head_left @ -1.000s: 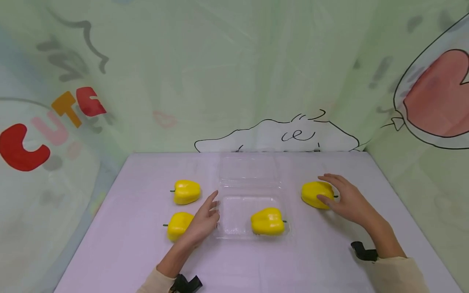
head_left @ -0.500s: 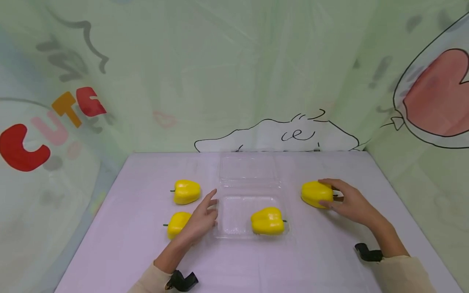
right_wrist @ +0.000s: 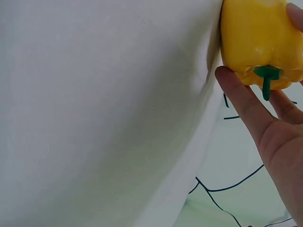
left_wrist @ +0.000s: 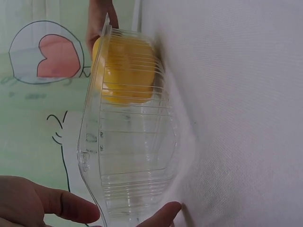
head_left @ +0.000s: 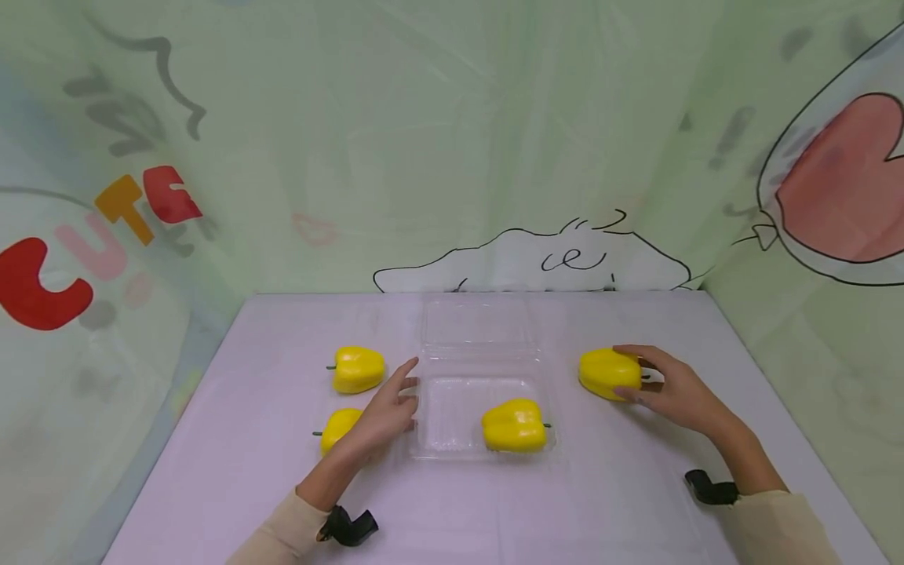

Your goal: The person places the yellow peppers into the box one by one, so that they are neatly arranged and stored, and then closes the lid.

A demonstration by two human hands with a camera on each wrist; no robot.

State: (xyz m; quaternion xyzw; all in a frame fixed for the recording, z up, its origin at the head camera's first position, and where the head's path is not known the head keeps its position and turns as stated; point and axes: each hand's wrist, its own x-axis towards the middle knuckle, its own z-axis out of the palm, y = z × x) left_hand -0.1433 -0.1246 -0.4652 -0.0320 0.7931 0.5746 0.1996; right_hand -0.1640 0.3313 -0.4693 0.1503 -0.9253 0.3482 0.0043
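Note:
On the right of the head view, my right hand (head_left: 681,392) grips a yellow bell pepper (head_left: 607,373) by its stem end, thumb and fingers on opposite sides. The right wrist view shows its green stem (right_wrist: 266,80) facing the palm. My left hand (head_left: 381,420) is at the left edge of a clear plastic clamshell container (head_left: 448,416), fingers extended. In the left wrist view its fingertips are right at the container's rim (left_wrist: 87,142). One bell pepper (head_left: 515,426) lies in the right part of the container's base.
Two more yellow bell peppers lie left of the container: one farther back (head_left: 359,369), one nearer (head_left: 339,428) and partly hidden by the left hand. The clear lid (head_left: 476,323) lies folded back behind the base. A printed curtain (head_left: 452,141) stands behind the white-covered table (head_left: 565,518).
My right hand has closed its fingers onto the right bell pepper, which stays about where it was. The left hand has shifted slightly left and back along the container's edge.

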